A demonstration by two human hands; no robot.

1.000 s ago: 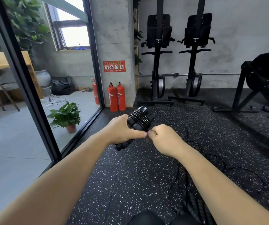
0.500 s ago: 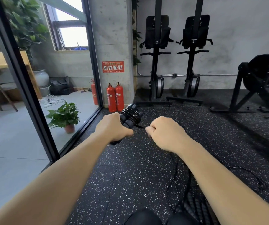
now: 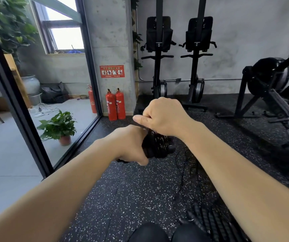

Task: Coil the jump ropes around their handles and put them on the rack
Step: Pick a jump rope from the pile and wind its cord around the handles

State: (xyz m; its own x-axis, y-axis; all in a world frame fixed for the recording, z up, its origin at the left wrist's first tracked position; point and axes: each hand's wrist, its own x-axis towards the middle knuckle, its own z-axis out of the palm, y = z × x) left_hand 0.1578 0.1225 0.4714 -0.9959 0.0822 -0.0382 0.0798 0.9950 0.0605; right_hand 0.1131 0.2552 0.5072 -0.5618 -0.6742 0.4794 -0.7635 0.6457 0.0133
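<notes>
My left hand grips a pair of black jump rope handles with black cord wound round them in several turns. Above the bundle, my right hand has curled fingers and pinches the loose cord between thumb and forefinger. The free cord trails from the bundle down to the floor on the right. More black ropes with ribbed handles lie on the floor near my knees. No rack for the ropes is in view.
Black speckled rubber floor lies underfoot. A glass partition with a black frame runs along the left, a potted plant behind it. Red fire extinguishers stand by the pillar. Two upright machines and a fan bike line the back and right.
My right hand has risen from beside the handles to above them, carrying the cord over the bundle. The left hand has tilted the handles downward and lowered them.
</notes>
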